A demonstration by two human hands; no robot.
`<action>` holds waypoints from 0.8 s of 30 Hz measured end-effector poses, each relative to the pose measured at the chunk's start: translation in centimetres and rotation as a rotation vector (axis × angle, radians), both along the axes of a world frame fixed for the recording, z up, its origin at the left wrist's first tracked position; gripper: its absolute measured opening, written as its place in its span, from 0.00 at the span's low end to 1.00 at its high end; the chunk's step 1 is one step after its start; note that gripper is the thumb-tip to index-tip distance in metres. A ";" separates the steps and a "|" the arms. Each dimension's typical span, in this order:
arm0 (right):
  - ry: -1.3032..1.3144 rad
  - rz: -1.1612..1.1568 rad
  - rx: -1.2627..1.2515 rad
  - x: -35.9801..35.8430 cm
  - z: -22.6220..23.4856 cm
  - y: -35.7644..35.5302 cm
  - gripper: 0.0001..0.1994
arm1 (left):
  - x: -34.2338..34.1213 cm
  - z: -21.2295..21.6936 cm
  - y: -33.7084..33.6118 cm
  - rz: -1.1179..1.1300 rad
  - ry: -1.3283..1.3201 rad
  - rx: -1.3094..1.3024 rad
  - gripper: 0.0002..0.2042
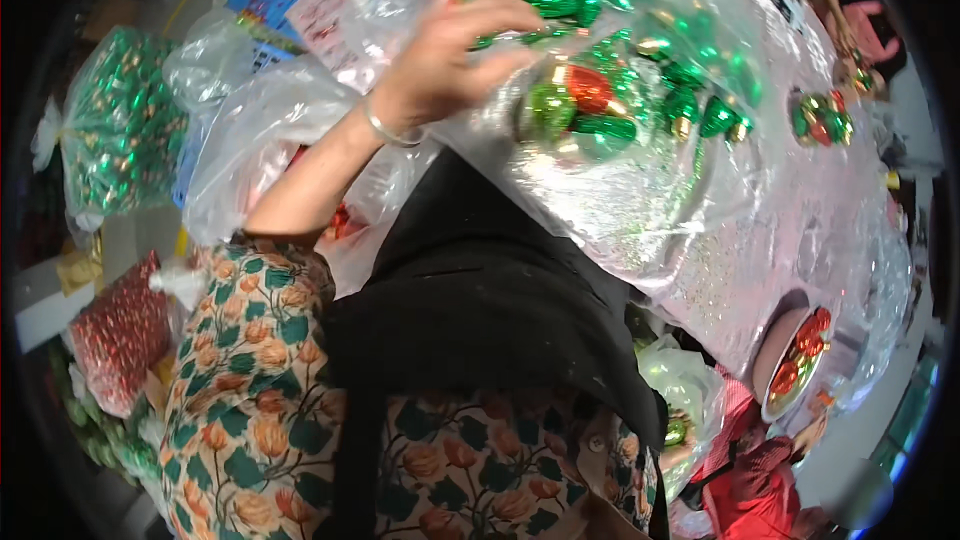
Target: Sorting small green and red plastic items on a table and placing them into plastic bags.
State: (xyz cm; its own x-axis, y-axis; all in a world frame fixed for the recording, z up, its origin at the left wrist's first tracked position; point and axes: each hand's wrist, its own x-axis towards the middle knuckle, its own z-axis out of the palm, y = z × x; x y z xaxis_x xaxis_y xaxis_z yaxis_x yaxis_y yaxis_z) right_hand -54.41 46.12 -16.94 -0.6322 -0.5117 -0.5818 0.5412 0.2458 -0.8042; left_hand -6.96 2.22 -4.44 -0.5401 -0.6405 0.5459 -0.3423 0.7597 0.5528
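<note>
Your left hand (455, 60) is raised in front of you, a thin silver bangle (385, 130) on its wrist, with the fingers curled over and pressing on a large clear plastic bag filled with shiny green, red and gold foil-wrapped ornaments (600, 90). The hand grips the bag's crinkled plastic near its upper left part, just beside a cluster of green pieces and one red piece. The bag lies over the glitter-dusted pinkish counter (760, 230), spreading toward the right. Your right hand is not in view, so its state cannot be told.

Your floral-patterned sleeve in green and orange (260, 380) fills the lower left, and a black cloth (480, 290) hangs down the middle, between the sleeve and the bag.

To the far left, a knotted clear bag of small green foil pieces (120, 125) sits well apart from your hand, and below it a mesh-like bag of red pieces (120, 330) rests near your elbow. Further right on the counter, a small pile of green and red ornaments (822, 120) lies apart from the big bag. At the lower right, a round white bowl holding red foil ornaments (770, 390) sits near a person in red clothing (750, 490).
</note>
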 end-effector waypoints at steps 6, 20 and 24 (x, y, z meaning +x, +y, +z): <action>0.730 0.771 0.106 4.3 6.6 -22.0 0.09 | 19.6 -12.1 6.1 0.871 0.747 0.450 0.07; 1.550 1.169 -0.153 7.2 -1.2 -49.8 0.28 | 23.2 -25.4 18.9 0.917 -0.535 0.673 0.11; 1.319 1.249 0.181 11.5 0.8 -48.2 0.37 | 22.8 -30.8 18.1 0.770 -0.737 0.617 0.19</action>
